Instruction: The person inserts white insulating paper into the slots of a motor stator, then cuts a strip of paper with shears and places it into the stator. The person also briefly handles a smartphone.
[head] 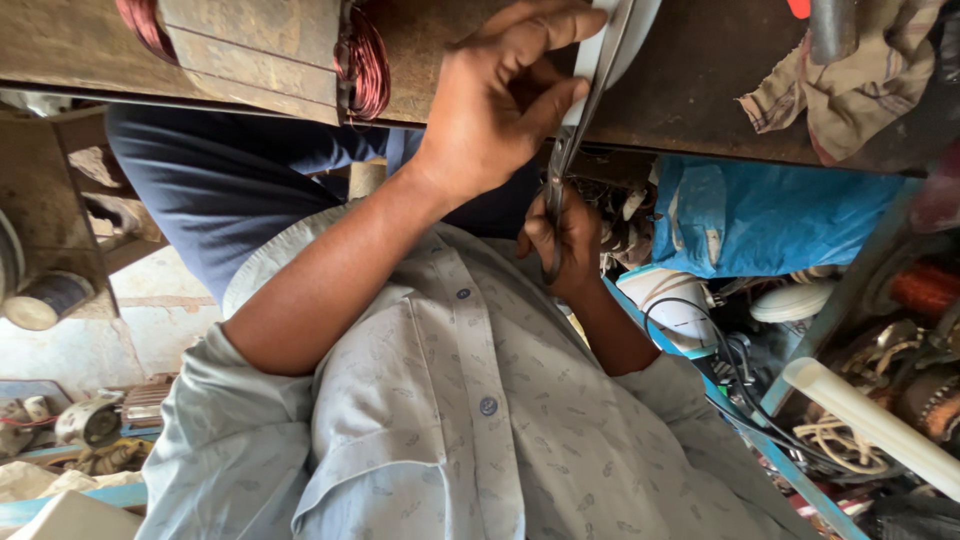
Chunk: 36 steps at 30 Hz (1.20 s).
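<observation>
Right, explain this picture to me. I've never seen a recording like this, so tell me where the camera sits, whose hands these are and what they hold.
There is one picture, taken by a camera on the person's head, looking down their own pale grey buttoned shirt towards a worn brown workbench. Both bare hands are theirs. The left hand pinches a thin white sheet at the bench edge. The right hand grips the handles of long metal scissors, whose blades run up along the sheet. On the bench lie a coil of reddish copper wire and a crumpled checked cloth.

White sheet [612,40] on workbench edge, metal scissors [575,130] cutting it
</observation>
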### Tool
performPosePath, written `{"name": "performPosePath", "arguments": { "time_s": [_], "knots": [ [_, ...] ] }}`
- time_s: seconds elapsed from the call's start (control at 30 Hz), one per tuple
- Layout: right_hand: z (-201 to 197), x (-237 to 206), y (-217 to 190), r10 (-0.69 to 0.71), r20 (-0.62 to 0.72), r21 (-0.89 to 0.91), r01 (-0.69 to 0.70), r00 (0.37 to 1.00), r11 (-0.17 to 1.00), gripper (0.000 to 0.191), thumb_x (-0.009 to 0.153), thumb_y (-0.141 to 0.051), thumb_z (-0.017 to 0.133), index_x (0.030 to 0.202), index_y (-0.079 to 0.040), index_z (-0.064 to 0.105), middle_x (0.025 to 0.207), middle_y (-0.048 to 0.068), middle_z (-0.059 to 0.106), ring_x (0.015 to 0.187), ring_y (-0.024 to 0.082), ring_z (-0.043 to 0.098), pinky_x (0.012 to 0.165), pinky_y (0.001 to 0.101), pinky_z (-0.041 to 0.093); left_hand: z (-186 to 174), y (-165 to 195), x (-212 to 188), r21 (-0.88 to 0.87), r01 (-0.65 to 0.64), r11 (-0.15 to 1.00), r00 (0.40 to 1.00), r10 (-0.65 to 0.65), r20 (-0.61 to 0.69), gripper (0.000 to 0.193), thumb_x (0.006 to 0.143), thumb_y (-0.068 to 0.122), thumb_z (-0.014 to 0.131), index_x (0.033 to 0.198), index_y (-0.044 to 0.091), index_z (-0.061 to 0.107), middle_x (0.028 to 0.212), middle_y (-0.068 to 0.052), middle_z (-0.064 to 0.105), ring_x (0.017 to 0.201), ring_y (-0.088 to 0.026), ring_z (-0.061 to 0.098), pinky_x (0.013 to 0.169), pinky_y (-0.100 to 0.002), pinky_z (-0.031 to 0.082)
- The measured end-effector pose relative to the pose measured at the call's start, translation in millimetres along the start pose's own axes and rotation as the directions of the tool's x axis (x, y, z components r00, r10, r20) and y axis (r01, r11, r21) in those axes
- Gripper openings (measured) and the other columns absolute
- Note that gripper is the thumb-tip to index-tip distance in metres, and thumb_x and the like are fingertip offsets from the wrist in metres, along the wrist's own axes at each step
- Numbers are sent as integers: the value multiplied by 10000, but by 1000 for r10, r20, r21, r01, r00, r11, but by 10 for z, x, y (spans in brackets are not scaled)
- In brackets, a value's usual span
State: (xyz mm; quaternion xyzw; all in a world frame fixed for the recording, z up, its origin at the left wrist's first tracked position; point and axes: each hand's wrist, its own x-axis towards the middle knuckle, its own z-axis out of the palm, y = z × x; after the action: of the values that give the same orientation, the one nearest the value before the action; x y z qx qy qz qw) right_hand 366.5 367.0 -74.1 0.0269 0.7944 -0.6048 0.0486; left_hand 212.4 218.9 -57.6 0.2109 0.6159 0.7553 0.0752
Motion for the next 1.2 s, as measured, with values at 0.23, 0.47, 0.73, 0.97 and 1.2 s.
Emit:
{"name": "performPosePath", "arguments": {
  "time_s": [0.23, 0.47, 0.73, 0.97, 1.2],
  "knots": [
    [19, -25, 141, 90, -3, 86, -90, 996, 992, 362, 1088, -369, 598, 909, -63, 522, 659, 18, 558, 516, 115, 610, 486, 257, 477, 2, -97, 40, -17, 35, 999, 999, -35, 4, 371, 1028, -70, 772, 1362, 22, 640, 1379, -65, 660, 1008, -90, 780, 852, -202, 674],
    [-676, 224, -192, -12, -92, -558, -42, 996, 829, 426, 943, -389, 855, 879, -77, 572, 724, 52, 600, 620, 182, 587, 570, 317, 470, -78, -36, -40, -262, 96, 960, 995, -101, -4, 537, 1058, -126, 724, 1508, 52, 491, 1241, -82, 692, 1018, -91, 738, 856, -202, 615],
    [-1584, 660, -640, 30, 5, -907, -8, 1000, 422, 417, 850, -332, 924, 916, -22, 654, 868, 137, 667, 761, 344, 647, 670, 441, 478, -154, 24, -23, -441, 212, 872, 972, -233, 6, 725, 1027, -150, 640, 1609, 71, 270, 1276, -126, 721, 1070, -119, 732, 843, -212, 592],
    [-1392, 799, -879, -178, -53, -741, 81, 983, 666, 301, 959, -116, 834, 1205, 2, 708, 1152, 147, 735, 1005, 283, 726, 854, 372, 563, -93, 26, -6, -392, 207, 896, 969, -243, -44, 721, 999, -151, 668, 1592, 52, 311, 1196, -129, 740, 1093, -146, 728, 955, -259, 603],
    [-569, 918, -545, -117, -140, -108, 103, 983, 989, 296, 977, -17, 790, 1231, 43, 649, 1068, 102, 749, 958, 133, 731, 851, 275, 599, -50, 119, -10, -377, 278, 883, 954, -300, 2, 703, 988, -121, 671, 1569, 35, 307, 1188, -129, 745, 1107, -154, 736, 969, -287, 630]
  ]
}}
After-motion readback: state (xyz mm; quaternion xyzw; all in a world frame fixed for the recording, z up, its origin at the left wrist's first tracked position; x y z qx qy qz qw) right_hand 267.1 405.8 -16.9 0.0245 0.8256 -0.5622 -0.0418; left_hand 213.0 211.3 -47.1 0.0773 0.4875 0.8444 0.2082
